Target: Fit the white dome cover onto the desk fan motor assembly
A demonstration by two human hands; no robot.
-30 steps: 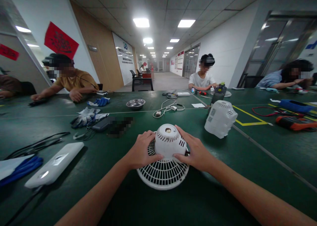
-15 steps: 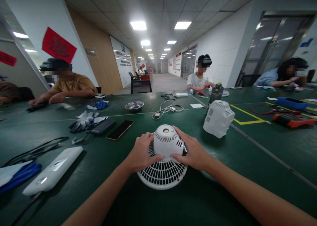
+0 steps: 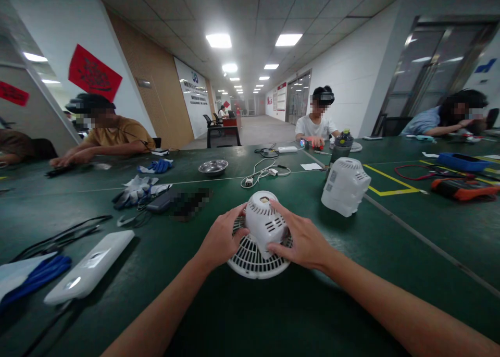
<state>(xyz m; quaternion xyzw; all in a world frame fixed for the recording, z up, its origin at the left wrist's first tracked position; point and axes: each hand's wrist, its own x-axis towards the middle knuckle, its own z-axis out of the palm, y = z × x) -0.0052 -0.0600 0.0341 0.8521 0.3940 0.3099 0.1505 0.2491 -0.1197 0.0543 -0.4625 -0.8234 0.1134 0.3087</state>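
Hands [image 3: 307,241], two, around one white housing [image 3: 264,219], one grille [image 3: 253,266] beneath

On the dark green counter [image 3: 390,273], a white domed plastic housing [image 3: 263,222] sits over a round white slatted plastic grille [image 3: 258,268], between the left hand [image 3: 222,237] and right hand [image 3: 307,241]. A long white plastic device [image 3: 91,267] lies to the left; a round metal bowl [image 3: 213,168] lies behind, left of a thin white looped cable [image 3: 249,182]. A boxy white plastic shell [image 3: 346,188] stands farther right, in front of a dark cylindrical bottle [image 3: 342,146].
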